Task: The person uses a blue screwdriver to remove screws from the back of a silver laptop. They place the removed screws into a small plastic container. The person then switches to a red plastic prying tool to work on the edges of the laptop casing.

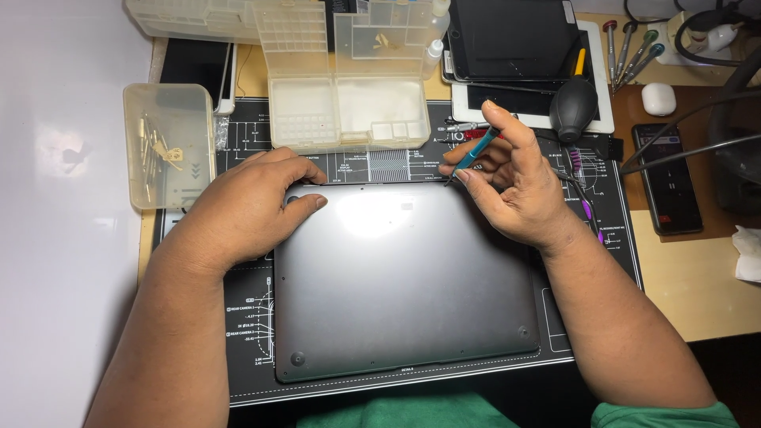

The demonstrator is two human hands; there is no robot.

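Note:
A grey laptop (404, 277) lies bottom side up on a black repair mat (246, 317). My left hand (254, 202) rests on the laptop's far left corner, fingers spread over the edge. My right hand (515, 186) hovers at the laptop's far right edge and holds a thin teal screwdriver (478, 149) between thumb and fingers. The screwdriver's tip points down toward the laptop's back edge.
Clear plastic parts boxes (341, 87) stand behind the laptop, and a smaller box with metal bits (168, 143) lies at the left. A black air blower (572, 107), tablets (515, 40), several screwdrivers (630, 47), a phone (670, 178) and a white earbud case (658, 99) lie at the right.

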